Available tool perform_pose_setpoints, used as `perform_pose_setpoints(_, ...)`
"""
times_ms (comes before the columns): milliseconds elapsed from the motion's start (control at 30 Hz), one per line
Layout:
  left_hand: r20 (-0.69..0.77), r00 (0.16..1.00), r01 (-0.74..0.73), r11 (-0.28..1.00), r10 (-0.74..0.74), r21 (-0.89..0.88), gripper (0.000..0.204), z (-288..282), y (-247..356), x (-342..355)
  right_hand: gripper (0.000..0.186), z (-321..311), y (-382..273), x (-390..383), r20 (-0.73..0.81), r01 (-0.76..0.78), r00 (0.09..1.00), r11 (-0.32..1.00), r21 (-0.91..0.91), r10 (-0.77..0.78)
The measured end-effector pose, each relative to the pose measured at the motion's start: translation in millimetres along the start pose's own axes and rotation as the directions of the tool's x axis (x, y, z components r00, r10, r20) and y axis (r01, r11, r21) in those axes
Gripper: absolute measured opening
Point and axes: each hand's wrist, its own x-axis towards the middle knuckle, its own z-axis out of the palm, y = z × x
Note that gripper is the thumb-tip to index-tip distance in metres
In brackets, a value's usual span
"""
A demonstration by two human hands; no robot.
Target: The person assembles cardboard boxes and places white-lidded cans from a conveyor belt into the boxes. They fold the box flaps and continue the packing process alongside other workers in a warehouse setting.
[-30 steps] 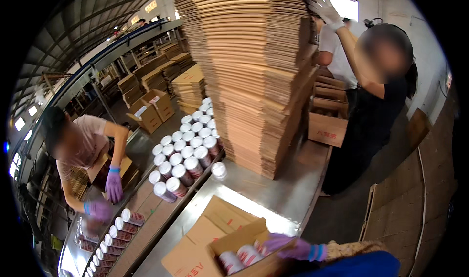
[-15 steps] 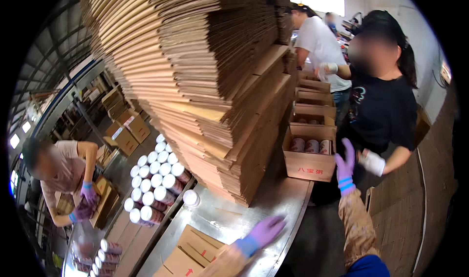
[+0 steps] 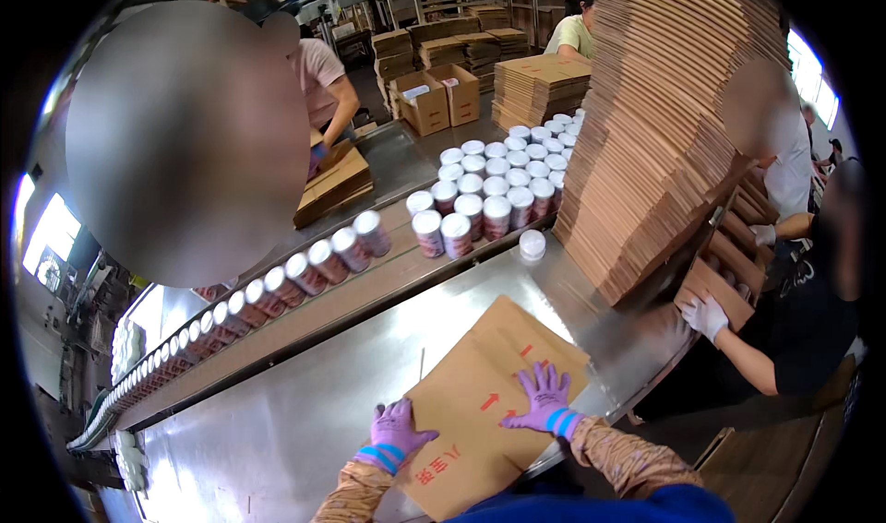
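A flattened brown cardboard carton (image 3: 475, 368) with red print and arrows lies on the metal table in front of me. My left hand (image 3: 399, 431), in a purple glove, rests on its left edge with the thumb spread from the fingers. On its right part lies my right hand (image 3: 544, 398), also gloved in purple, fingers spread wide. Both hands are open and press flat on the cardboard without gripping it. A single white-lidded can (image 3: 532, 245) stands beyond the carton's far corner.
A tall stack of flattened cartons (image 3: 664, 145) rises at the right. Beyond the metal table (image 3: 305, 403), cans (image 3: 286, 279) line a conveyor, with a cluster of cans (image 3: 496, 205) farther along. At right, a co-worker's white-gloved hand (image 3: 705, 317) touches an open carton (image 3: 724, 288).
The view has swung left. My right hand has left the side of the can-filled carton and now lies on the flattened carton; my left hand has also come onto it.
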Motion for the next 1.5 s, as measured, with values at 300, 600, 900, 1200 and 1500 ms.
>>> perform_pose_setpoints(300, -0.065, 0.99, -0.128, 0.992, 0.127, -0.006, 0.05, -34, -12, 6, 0.109, -25, -32, -18, -0.119, -0.278, 0.933, 0.889, 0.364, 0.341)
perform_pose_setpoints(600, -0.335, 0.476, -0.849, 0.524, 0.813, 0.064, 0.019, -153, 58, -61, 0.081, -151, -128, -21, -0.38, 0.517, 0.853, 0.476, 0.712, -0.358)
perform_pose_setpoints(900, -0.337, 0.561, -0.81, 0.586, 0.756, -0.035, 0.037, -119, 0, -44, 0.097, -120, -100, -9, -0.295, 0.346, 0.938, 0.554, 0.757, -0.183)
perform_pose_setpoints(1200, -0.599, 0.769, -0.127, 0.972, 0.223, 0.199, 0.056, -102, 58, -41, 0.046, -118, -66, -11, -0.304, 0.807, 0.413, 0.5, -0.314, -0.858)
perform_pose_setpoints(1500, -0.205, 0.944, -0.324, 0.846, 0.259, -0.424, 0.053, -154, 27, -24, 0.095, -98, -34, -45, -0.356, 0.808, 0.589, 0.532, 0.253, -0.725)
